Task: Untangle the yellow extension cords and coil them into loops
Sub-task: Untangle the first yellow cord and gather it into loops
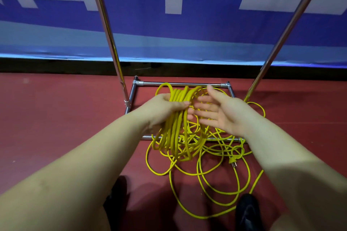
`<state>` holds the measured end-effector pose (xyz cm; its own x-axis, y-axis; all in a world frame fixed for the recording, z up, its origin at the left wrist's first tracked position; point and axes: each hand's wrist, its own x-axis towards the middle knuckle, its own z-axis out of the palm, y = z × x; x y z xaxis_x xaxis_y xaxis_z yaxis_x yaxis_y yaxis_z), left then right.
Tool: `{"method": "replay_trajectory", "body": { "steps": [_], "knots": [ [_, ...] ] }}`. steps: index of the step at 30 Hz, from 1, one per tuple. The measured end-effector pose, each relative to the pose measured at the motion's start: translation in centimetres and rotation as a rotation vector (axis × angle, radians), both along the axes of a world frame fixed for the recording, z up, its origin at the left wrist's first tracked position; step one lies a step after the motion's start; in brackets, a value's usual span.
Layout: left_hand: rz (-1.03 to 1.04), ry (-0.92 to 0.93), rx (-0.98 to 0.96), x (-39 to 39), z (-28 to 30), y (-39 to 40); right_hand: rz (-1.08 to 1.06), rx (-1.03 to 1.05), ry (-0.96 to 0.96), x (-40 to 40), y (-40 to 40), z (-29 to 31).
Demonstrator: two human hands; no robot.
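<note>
Gripping a bundle of yellow cord loops [177, 118] at frame centre, the left hand [165, 110] curls tight; the right hand [217, 112] beside it is spread, fingers released, above loose cord [216, 165] on the red floor [56, 118].

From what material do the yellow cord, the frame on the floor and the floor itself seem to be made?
Yellow cord: probably a rubber or plastic jacket, matte; it bends into soft loops without kinks.
Frame: metal tube, likely chromed or polished steel; it shows bright mirror-like highlights.
Floor: dark red, dull, without glare; maybe carpet or a mat, I cannot tell which.
</note>
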<state>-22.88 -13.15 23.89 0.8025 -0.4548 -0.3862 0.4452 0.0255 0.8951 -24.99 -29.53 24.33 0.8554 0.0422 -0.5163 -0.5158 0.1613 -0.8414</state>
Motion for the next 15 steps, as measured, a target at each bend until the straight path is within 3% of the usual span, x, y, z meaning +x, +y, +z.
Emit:
{"method": "replay_trajectory", "body": {
  "steps": [2, 5, 11, 15],
  "knots": [
    [0.116, 0.015, -0.037, 0.5, 0.1, 0.3, 0.307, -0.319, -0.064, -0.7, 0.6, -0.2],
    [0.275, 0.090, -0.128, 1.3, 0.4, 0.9, 0.621, -0.400, -0.152, -1.7, 1.3, -1.1],
    [0.432, 0.097, -0.194, 2.6, 0.4, 2.6, 0.713, -0.482, -0.232, -1.4, 0.4, -2.4],
    [0.512, 0.092, -0.264, 2.9, 0.6, 3.1, 0.816, -0.808, -0.247, -1.2, 0.1, -4.1]
  ]
}}
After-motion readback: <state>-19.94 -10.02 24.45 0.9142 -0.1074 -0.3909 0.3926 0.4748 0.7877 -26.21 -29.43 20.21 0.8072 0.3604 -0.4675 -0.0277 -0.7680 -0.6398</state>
